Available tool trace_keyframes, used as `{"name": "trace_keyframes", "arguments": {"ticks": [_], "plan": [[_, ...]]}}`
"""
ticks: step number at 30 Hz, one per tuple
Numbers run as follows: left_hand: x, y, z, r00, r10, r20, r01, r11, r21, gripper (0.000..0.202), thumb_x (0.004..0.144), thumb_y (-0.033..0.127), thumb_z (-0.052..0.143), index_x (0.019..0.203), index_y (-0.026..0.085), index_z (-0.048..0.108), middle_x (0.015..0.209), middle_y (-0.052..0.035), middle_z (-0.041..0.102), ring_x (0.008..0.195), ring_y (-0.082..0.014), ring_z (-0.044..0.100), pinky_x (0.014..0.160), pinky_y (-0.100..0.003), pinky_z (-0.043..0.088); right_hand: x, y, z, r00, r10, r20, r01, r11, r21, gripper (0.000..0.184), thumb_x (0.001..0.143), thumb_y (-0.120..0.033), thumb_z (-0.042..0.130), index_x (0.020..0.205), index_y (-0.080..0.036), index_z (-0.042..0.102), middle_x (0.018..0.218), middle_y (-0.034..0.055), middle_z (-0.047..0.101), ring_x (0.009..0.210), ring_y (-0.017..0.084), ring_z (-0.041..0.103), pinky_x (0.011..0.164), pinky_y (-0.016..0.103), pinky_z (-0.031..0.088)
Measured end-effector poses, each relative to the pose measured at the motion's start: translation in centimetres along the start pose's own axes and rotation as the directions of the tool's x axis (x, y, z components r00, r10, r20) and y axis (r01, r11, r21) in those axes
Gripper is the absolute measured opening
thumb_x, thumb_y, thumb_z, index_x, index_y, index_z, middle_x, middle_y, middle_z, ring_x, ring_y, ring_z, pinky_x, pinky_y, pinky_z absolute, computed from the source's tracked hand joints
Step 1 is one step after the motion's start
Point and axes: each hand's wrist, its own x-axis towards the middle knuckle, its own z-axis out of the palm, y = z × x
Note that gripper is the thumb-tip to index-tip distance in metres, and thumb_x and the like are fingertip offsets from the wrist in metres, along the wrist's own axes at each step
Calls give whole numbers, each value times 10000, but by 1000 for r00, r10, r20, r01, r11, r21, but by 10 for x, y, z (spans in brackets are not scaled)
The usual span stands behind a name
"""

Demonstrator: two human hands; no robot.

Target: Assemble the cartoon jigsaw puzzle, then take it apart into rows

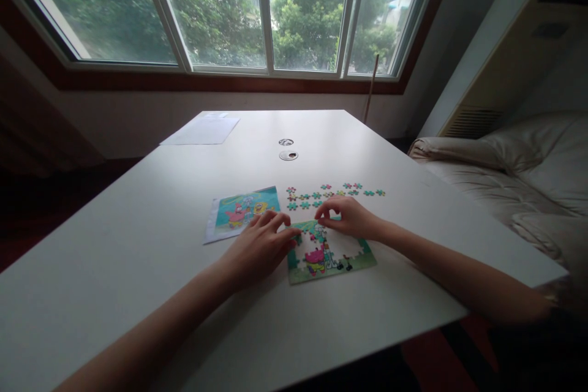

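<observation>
A partly filled jigsaw puzzle (316, 260) lies on the white table, its cartoon picture showing pink and green figures with white gaps among them. My left hand (264, 242) rests at the puzzle's left edge, fingers apart and curved, with the thumb touching the frame. Over the puzzle's upper edge, my right hand (346, 215) has its thumb and index finger pinched on what looks like a puzzle piece, mostly hidden by the fingertips. Several loose puzzle pieces (316, 196) are spread in rows just beyond. A reference picture sheet (234, 211) lies left of the puzzle, partly under my left hand.
The white table (160, 226) reaches toward the window. White paper (202, 130) lies at its far left corner. Two round metal-rimmed fittings (288, 155) sit in the far middle. A pale leather sofa (482, 177) stands on the right, and a thin stick (371, 89) leans by the window.
</observation>
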Motion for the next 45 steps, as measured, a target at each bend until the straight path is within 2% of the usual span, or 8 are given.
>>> {"name": "trace_keyframes", "arguments": {"ticks": [4, 9, 15, 28, 31, 35, 41, 45], "plan": [[-1, -5, -1, 999, -33, -11, 34, 999, 26, 215, 858, 201, 429, 1016, 230, 570, 1000, -72, 526, 923, -241, 425, 786, -398, 370, 3, 33, -26, 999, 15, -31, -18, 995, -103, 110, 759, -214, 550, 797, -178, 647, 702, 10, 621, 642, 109, 526, 628, 220, 381], [0, -6, -3, 997, -74, -28, 76, 994, 79, 220, 871, 184, 394, 950, 218, 597, 963, -74, 546, 914, -250, 431, 758, -409, 360, -8, 96, -61, 977, 195, -80, -210, 932, -295, 162, 752, -229, 532, 826, -174, 666, 716, 24, 635, 625, 124, 517, 630, 237, 376], [-1, -9, 1, 997, -69, -22, 70, 997, 44, 209, 857, 175, 418, 966, 217, 592, 932, -68, 558, 912, -240, 434, 773, -399, 362, -18, 126, -68, 949, 315, -29, -309, 900, -307, 281, 756, -331, 526, 945, -178, 666, 833, 41, 645, 643, 125, 523, 605, 223, 373], [-1, -8, 1, 997, -67, -39, 67, 998, 10, 214, 854, 150, 412, 953, 191, 597, 924, -78, 568, 913, -232, 434, 780, -383, 389, -4, 113, -70, 864, 502, 23, -495, 858, -138, 198, 650, -286, 591, 781, -144, 636, 663, 16, 618, 468, 76, 506, 458, 195, 378], [0, -7, 1, 995, -80, -58, 79, 997, -18, 199, 852, 162, 423, 933, 188, 604, 906, -72, 575, 902, -230, 437, 778, -384, 394, -4, 108, -67, 887, 461, 11, -461, 887, -43, 252, 669, -302, 590, 856, -134, 611, 685, 22, 620, 535, 95, 543, 487, 198, 408], [2, -3, 1, 987, -107, -120, 93, 988, -120, 176, 847, 174, 448, 890, 179, 619, 866, -62, 595, 862, -215, 455, 762, -361, 405, 1, 86, -56, 947, 319, 40, -318, 915, 249, 330, 703, -338, 593, 956, -125, 594, 717, 33, 626, 627, 111, 568, 563, 230, 444], [8, 6, 5, 966, -190, -178, 128, 941, -313, 148, 833, 191, 486, 814, 179, 633, 801, -42, 625, 793, -189, 497, 738, -339, 408, 7, 29, -28, 961, 245, 130, -272, 737, 619, 264, 675, -337, 657, 817, -123, 595, 735, 39, 645, 678, 112, 593, 640, 264, 473], [12, 12, 6, 948, -267, -175, 176, 894, -412, 117, 815, 239, 533, 831, 192, 638, 809, -28, 637, 792, -187, 522, 755, -347, 397, 7, -1, -9, 963, 210, 170, -267, 636, 724, 236, 672, -322, 666, 792, -133, 593, 751, 27, 633, 705, 107, 587, 665, 262, 473]]}}
